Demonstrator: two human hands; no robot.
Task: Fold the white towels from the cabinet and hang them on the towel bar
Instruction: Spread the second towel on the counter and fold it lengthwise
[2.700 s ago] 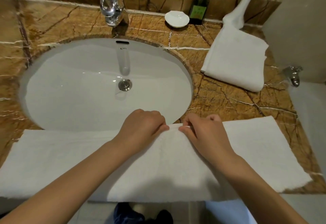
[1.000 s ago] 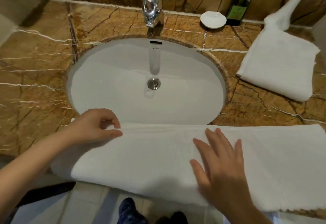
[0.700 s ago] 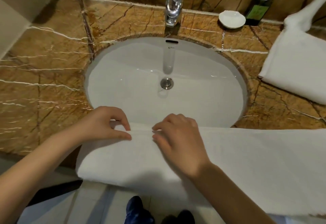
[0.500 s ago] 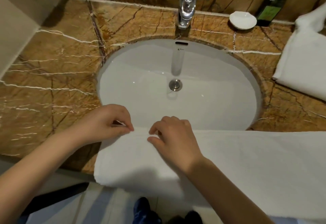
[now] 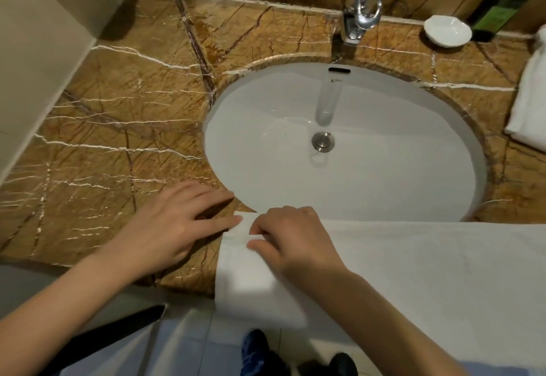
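Bathroom corner, brown veined marble surface (image 5: 118, 109) w/ white oval sink (image 5: 384, 174) sunk in it. Chrome faucet (image 5: 362, 6) behind sink; white soap dish (image 5: 447, 31) & dark green bottle (image 5: 499, 12) at back right, near each other. Along front edge of surface: white towel (image 5: 428, 272), long strip running off right side of view, far edge covering sink's front rim, left end drooping over edge toward tiled floor (image 5: 192, 346). Right hand (image 5: 295, 242) on towel's left end, fingers curled, pinching small ridge of cloth betw. thumb & fingers. Left hand (image 5: 174, 227) flat on surface just left of towel, fingers nearly straight, relaxed, gripping nothing; forefinger tip touching towel's far-left corner. At right edge of view, second towel (image 5: 531, 103), folded, on surface, well apart from both hands, partly cut off. Below, dark shoes (image 5: 255, 347) on floor.
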